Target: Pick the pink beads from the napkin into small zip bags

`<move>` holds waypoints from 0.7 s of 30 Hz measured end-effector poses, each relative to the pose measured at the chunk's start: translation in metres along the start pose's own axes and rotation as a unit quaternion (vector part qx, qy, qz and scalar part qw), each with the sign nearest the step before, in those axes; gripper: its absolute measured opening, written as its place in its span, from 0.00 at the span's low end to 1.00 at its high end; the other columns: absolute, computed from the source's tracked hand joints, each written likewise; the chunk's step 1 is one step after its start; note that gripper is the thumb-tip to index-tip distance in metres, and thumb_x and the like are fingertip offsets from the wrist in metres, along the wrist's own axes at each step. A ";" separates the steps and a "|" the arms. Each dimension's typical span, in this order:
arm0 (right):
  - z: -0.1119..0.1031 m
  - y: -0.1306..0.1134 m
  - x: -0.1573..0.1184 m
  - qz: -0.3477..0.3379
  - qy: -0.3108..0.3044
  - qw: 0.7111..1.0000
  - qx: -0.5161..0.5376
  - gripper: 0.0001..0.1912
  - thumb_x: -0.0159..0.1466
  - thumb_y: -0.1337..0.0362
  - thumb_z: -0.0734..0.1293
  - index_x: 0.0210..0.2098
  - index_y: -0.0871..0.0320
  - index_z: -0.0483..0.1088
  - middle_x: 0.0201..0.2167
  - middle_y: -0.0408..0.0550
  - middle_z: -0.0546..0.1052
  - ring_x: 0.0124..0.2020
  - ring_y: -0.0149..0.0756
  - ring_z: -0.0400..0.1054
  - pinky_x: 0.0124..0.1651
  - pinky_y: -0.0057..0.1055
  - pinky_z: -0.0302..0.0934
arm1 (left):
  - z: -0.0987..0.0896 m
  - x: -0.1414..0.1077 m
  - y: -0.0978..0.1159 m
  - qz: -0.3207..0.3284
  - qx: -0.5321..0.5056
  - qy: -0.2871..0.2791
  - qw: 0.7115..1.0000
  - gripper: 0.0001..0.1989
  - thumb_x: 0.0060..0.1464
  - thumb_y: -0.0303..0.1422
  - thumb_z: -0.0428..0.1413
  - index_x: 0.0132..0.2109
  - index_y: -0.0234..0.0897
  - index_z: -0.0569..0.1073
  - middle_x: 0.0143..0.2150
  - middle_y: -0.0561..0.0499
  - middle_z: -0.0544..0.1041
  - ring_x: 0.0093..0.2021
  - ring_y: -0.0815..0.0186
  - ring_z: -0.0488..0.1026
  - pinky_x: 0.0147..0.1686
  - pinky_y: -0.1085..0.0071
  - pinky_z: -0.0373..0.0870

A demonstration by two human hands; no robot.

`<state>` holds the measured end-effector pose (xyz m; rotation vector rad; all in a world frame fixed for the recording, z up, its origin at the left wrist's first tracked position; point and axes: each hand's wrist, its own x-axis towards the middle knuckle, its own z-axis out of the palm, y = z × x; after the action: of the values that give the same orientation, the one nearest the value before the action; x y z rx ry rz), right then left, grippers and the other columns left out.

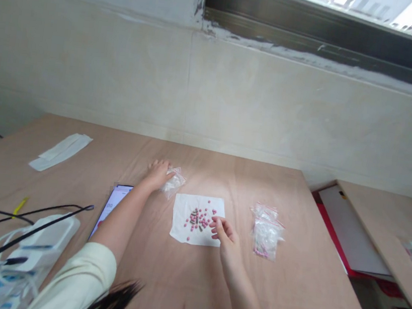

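"Head view, what could go wrong?"

"A careless brush from my right hand (227,241), open above the pink tablets (203,219), could roll them off the white paper sheet (181,231) onto the desk (174,291)."

"Left?"

"My left hand (158,175) touches a clear zip bag (173,182), grip unclear, hands well apart. Dark capsules (193,218) sit among the tablets."

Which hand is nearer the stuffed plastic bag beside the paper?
Right hand is nearer: it is just left of the bag, over the white paper. Left hand is farther, past the paper, touching a small clear bag.
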<state>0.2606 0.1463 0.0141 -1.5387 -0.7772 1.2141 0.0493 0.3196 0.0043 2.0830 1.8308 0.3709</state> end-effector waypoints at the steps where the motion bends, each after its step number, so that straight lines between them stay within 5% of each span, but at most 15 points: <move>1: -0.001 -0.001 0.000 0.002 -0.001 1.000 0.005 0.21 0.48 0.47 0.64 0.29 0.59 0.68 0.26 0.48 0.72 0.24 0.33 0.63 0.28 0.30 0.58 | 0.001 -0.001 0.000 0.000 0.000 0.002 1.000 0.12 0.46 0.33 0.53 0.40 0.33 0.68 0.42 0.39 0.72 0.46 0.48 0.62 0.43 0.56 0.54; 14: -0.011 0.004 0.000 0.024 0.010 0.997 0.068 0.21 0.46 0.49 0.67 0.29 0.61 0.70 0.23 0.44 0.70 0.23 0.29 0.61 0.26 0.26 0.56 | -0.004 -0.004 -0.018 -0.045 -0.082 0.094 0.991 0.10 0.50 0.31 0.49 0.40 0.33 0.66 0.35 0.48 0.72 0.33 0.66 0.70 0.34 0.71 0.65; 21: -0.036 0.000 0.003 -0.023 0.086 0.996 0.020 0.18 0.47 0.52 0.66 0.30 0.61 0.68 0.26 0.47 0.71 0.25 0.32 0.62 0.29 0.30 0.57 | -0.005 -0.012 -0.025 -0.126 -0.047 0.201 0.970 0.20 0.49 0.34 0.50 0.47 0.25 0.61 0.41 0.37 0.68 0.47 0.51 0.64 0.46 0.55 0.58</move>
<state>0.2953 0.1379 0.0133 -1.5605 -0.6672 1.0409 0.0235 0.3112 -0.0016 1.7764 2.2211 0.8434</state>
